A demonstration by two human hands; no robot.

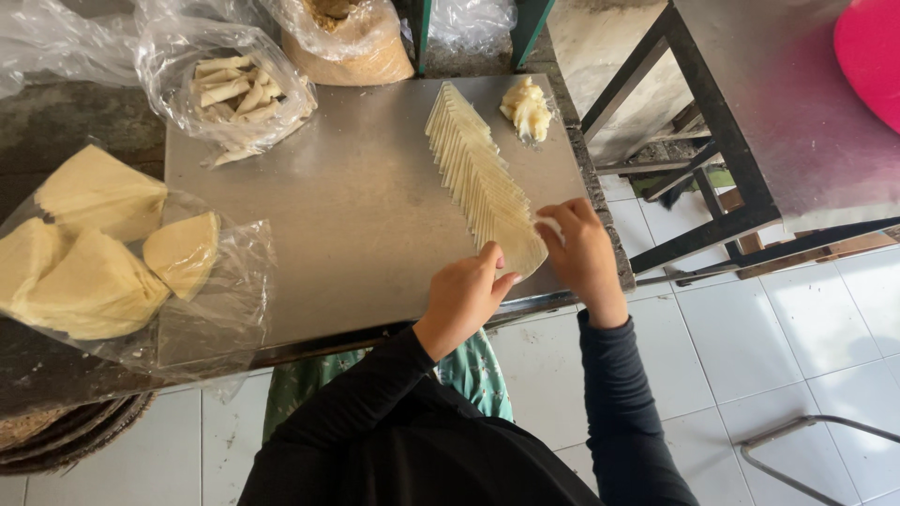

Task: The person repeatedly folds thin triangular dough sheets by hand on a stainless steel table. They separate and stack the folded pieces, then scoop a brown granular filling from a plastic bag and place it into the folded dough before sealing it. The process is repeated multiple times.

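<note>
Three clear plastic bags are seen. A flat bag of pale yellow wedges lies at the left; a bag of rolled pieces and a bag of tan crumbs are set along the far edge of the table.

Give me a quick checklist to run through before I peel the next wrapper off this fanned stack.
1. Both hands on the near end of the wrapper stack: ok, left hand and right hand touch it.
2. Top wrapper separated from the rest: cannot tell.
3. Filling lump on the metal tray: ok, beside the stack's far end.
4. Bare tray surface left of the stack: ok.
5. Bag of rolled pieces at the tray's far left corner: ok.
</note>
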